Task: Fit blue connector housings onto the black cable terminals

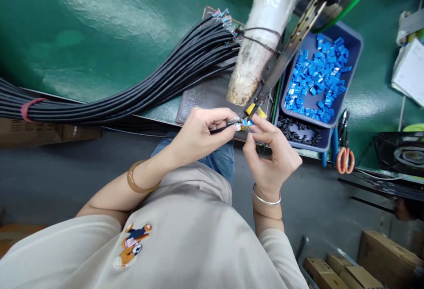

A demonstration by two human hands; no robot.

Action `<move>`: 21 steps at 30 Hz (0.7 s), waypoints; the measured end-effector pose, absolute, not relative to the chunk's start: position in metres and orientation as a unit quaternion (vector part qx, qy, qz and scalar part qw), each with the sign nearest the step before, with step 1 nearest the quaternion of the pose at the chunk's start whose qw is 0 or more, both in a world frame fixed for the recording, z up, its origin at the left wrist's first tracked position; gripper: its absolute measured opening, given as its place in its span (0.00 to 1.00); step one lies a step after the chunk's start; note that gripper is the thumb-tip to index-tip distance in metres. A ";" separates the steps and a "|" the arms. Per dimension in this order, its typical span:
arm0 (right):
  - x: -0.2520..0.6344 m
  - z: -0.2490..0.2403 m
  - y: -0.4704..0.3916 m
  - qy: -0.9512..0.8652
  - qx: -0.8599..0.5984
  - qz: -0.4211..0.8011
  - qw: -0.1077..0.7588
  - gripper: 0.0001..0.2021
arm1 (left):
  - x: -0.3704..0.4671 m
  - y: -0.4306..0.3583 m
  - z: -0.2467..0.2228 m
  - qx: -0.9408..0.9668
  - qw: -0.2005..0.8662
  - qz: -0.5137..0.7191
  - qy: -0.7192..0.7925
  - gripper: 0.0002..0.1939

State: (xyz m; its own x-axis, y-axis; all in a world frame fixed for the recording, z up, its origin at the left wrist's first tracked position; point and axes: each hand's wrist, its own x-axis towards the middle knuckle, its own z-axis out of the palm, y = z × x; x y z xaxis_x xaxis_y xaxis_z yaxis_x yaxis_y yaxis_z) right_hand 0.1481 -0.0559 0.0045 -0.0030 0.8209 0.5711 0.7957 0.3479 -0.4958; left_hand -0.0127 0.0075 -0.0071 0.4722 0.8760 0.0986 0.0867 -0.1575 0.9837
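My left hand (212, 132) pinches the end of a black cable (220, 129) at the table's front edge. At the cable's tip sits a small blue connector (247, 123), just under the point of a metal tool (274, 66) with yellow pieces (256, 110) around it. The thumb and fingers of my right hand (270, 152) are bent close beside the blue connector, fingertips touching its right side; the thumb stands a little apart. Fine wires between cable and connector are too small to make out.
A bundle of black cables (159, 79) with a red tie (29, 108) lies at the left. A grey tray (356, 55) of blue connectors stands at the right, above small black parts (300, 132). Orange-handled scissors (345, 160) and a wrapped white tube (261, 32) are nearby.
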 end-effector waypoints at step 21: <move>0.151 0.004 -0.057 -0.699 -0.572 0.015 0.428 0.06 | -0.013 0.008 -0.005 0.586 0.660 0.342 0.322 0.10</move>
State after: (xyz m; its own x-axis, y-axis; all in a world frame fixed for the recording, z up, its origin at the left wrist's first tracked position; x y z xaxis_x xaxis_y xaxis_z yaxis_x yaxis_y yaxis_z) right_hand 0.1508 -0.0572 0.0043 0.0210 0.8128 0.5822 0.7869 0.3458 -0.5111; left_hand -0.0127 0.0077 -0.0049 0.5576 0.8297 -0.0245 -0.0746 0.0795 0.9940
